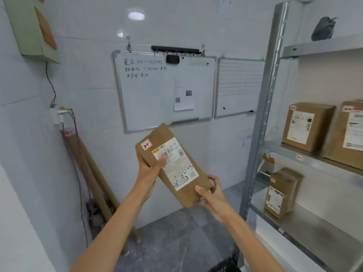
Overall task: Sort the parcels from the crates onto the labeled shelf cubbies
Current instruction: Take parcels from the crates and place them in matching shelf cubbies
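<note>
- Holding a brown paper-wrapped parcel (202, 181) up in front of the tiled wall, both hands share it. It is tilted, with its top end leaning left and its label face toward the camera.
- The left hand (147, 167) grips the parcel's upper left edge, fingers behind it and thumb laid across the white shipping label (176, 163).
- The right hand (211, 192) grips the lower right corner, thumb on the front face and fingers curled round the edge.
- A small pink sticker (147, 144) sits at the parcel's top corner; its handwritten mark is too blurred to read.
- The parcel is in mid-air, left of the metal shelf unit (261, 114) and apart from it.
- Two brown boxes (306, 126) stand side by side on the middle shelf, and a smaller box (280, 193) stands upright on the shelf below. Each carries a white label.
- A whiteboard (153, 95) with handwriting hangs on the wall, with a ruled board (238, 87) just beside it.
- Cardboard tubes (92, 173) lean in the left corner.
</note>
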`<act>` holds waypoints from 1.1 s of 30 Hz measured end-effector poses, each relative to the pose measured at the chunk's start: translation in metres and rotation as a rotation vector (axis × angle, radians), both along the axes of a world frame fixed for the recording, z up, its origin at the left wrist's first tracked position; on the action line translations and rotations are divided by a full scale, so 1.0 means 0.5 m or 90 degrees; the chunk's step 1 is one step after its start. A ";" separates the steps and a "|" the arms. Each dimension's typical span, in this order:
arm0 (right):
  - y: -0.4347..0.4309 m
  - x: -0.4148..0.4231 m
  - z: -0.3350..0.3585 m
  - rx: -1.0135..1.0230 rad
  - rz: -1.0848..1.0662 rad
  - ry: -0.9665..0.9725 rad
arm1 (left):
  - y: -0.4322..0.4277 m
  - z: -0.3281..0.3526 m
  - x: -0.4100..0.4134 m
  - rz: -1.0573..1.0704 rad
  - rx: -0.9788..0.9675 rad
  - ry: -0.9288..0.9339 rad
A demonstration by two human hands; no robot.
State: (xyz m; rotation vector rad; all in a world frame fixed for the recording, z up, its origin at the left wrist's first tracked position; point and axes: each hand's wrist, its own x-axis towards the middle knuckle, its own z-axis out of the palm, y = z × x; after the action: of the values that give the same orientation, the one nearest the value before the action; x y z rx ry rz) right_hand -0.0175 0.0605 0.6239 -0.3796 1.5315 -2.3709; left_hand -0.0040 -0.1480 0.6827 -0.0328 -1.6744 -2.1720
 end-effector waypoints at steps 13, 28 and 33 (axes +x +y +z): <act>0.109 0.079 0.028 0.466 -0.112 0.153 | 0.158 -0.016 -0.005 -0.177 -0.082 -0.042; 0.151 0.286 -0.042 0.367 -0.392 0.146 | 0.261 -0.070 0.101 -0.367 -0.223 -0.025; 0.179 0.343 -0.087 0.369 -0.446 0.111 | 0.314 -0.110 0.124 -0.455 -0.271 -0.035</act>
State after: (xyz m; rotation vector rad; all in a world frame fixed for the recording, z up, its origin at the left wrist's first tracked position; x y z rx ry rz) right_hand 0.1541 0.1501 0.5803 0.1156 2.6676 -2.1904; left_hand 0.0578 0.0088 0.6277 -0.8052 -2.3929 -2.2110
